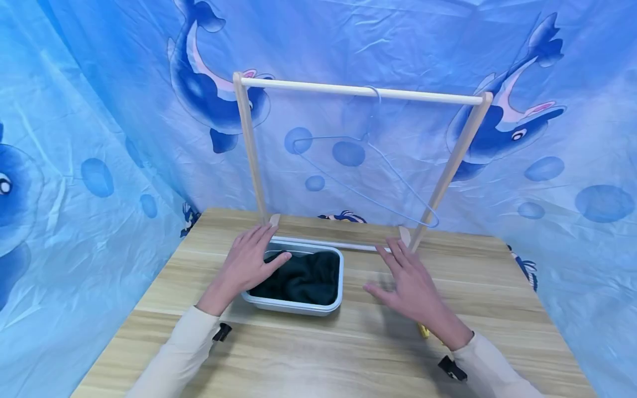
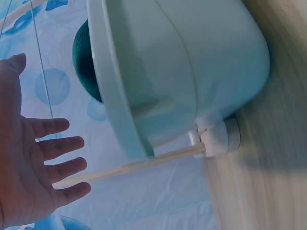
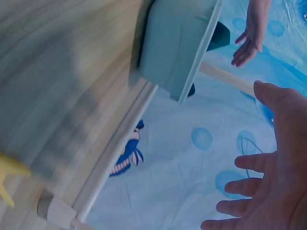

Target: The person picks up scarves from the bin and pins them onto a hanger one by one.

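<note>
A pale grey-green plastic basin (image 1: 293,305) stands on the table, holding a bunched dark green knitted cloth (image 1: 306,279). My left hand (image 1: 249,260) hovers over the basin's left side, fingers straight and thumb spread; in the left wrist view it hangs clear of the rim with nothing in it. To the right of the basin, my right hand (image 1: 410,282) floats above the table, palm down and fingers spread, also holding nothing. A thin blue wire hanger (image 1: 367,137) hangs by its hook from a rack's top bar, tilted with its right end low.
The wooden rack (image 1: 358,90) with a white top bar stands at the table's back, its lower white bar (image 1: 358,246) just behind the basin. Under my right wrist lies a small yellow object (image 3: 12,170), partly hidden. A blue dolphin-print curtain (image 1: 547,166) surrounds the wooden table (image 1: 308,354).
</note>
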Tool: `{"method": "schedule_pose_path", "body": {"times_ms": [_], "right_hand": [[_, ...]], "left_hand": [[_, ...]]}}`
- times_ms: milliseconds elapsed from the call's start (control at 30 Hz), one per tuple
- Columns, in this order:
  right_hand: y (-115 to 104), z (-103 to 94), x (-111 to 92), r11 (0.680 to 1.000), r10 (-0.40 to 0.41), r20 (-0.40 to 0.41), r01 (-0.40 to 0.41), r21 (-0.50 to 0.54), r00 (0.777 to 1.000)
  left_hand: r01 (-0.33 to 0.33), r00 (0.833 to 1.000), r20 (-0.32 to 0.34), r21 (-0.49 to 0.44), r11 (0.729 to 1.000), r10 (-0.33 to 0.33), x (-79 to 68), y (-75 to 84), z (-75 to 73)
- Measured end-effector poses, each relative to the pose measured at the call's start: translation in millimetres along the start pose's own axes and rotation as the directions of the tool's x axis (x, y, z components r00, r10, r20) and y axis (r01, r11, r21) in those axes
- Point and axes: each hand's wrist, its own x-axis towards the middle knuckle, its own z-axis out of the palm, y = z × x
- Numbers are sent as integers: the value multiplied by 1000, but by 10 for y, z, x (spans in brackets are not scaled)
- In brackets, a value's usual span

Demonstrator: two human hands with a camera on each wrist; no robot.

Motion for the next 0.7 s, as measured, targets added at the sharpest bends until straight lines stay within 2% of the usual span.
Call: {"method": "schedule_pose_path", "body": {"times_ms": [233, 700], "right_hand": [[-98, 194, 63, 994, -35, -9, 35, 104, 999], [-342, 559, 87, 977, -20, 53, 8, 213, 998]], "left_hand": [[21, 999, -24, -70, 997, -22, 94, 28, 71], [121, 992, 3, -168, 978, -123, 182, 38, 158]]}}
